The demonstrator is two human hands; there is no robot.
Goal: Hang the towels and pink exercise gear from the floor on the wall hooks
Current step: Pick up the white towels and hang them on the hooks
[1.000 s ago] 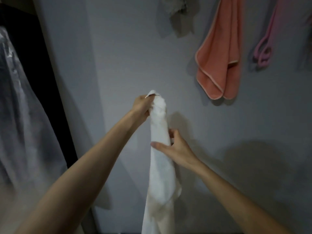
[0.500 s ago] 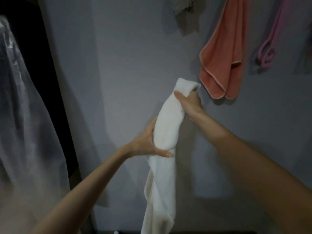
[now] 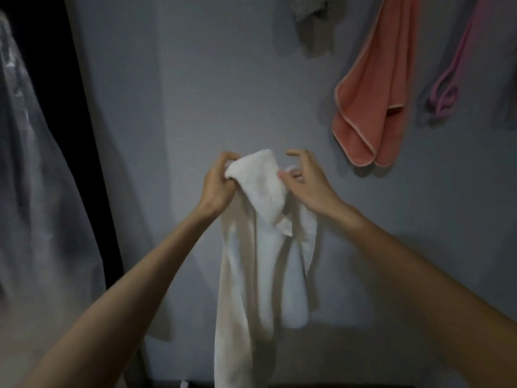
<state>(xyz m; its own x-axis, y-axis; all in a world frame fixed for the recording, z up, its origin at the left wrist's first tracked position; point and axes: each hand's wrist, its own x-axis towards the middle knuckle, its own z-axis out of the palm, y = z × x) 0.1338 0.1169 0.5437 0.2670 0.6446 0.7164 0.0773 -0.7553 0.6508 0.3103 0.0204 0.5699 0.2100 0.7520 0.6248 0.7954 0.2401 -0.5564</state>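
On my feed the white towel [image 3: 260, 261] runs lengthwise straight up and down, its bunched upper end held in front of the grey wall [image 3: 195, 93] at mid-height and its loose lower end dropping out of the bottom of the view. A folded flap at the top droops over to the right and points down. The left hand [image 3: 216, 183] has its fingers curled tight round the upper left corner of the bunch, gripping it. The right hand [image 3: 306, 180] is less closed: its thumb and lower fingers pinch the towel's right edge, where I can see a bit of white cloth between them, while the forefinger is lifted and hooked in the air above. I count two hands, both on this one white towel. Three other things hang on the wall up and to the right, well apart from the hands: one grey cloth [image 3: 310, 12] cut off by the top edge, one coral towel [image 3: 372, 93] with a pale border, hanging doubled with its long axis vertical, and one pink exercise band [image 3: 447, 91] hanging as a narrow loop. At the far left I see one clear plastic cover [image 3: 28, 163] beside a dark upright strip [image 3: 75, 107].
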